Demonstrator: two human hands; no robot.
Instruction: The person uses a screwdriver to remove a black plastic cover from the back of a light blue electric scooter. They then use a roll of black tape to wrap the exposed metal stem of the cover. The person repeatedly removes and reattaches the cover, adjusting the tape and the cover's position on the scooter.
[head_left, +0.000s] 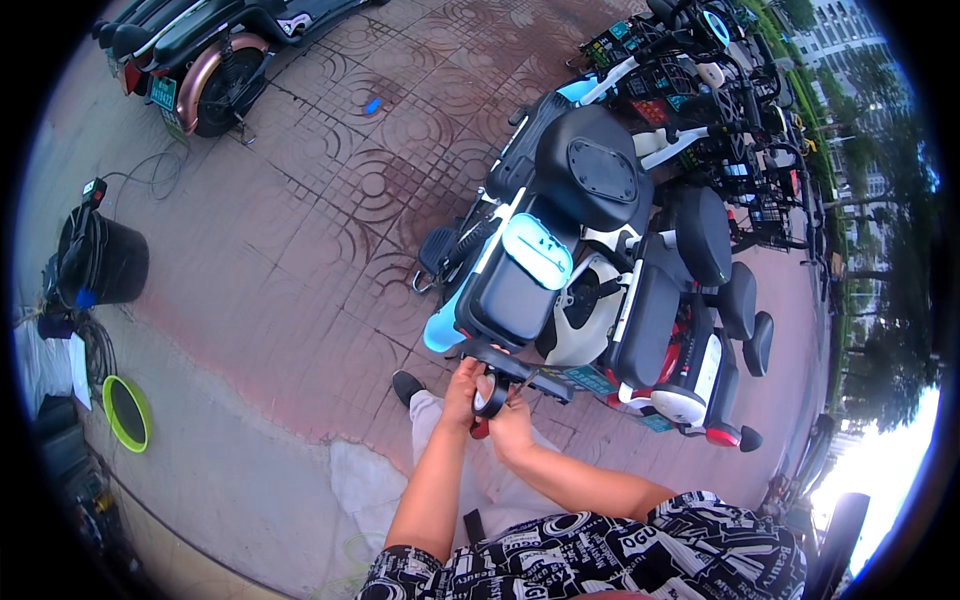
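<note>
Black tape roll (490, 398) sits between the person's hands, near the light-blue scooter's rear end. It should be light and fairly firm, its sides smooth, its outer face perhaps tacky, and hard to break; the rim is the place to take hold. From the roll, the left hand (461, 393) lies at nine o'clock, its grip seemingly closed on it. A small red object (480, 430) shows at seven, too blurred to name. The right hand (512, 428) curls at four; its hold cannot be told.

Farther out, a black bucket (125, 262) stands at ten, a lime basin (110, 411) at nine, a dark scooter (226, 88) between ten and eleven. The light-blue scooter (515, 305) fills twelve to one; its dark rear bar (545, 382) crowds the hands toward two.
</note>
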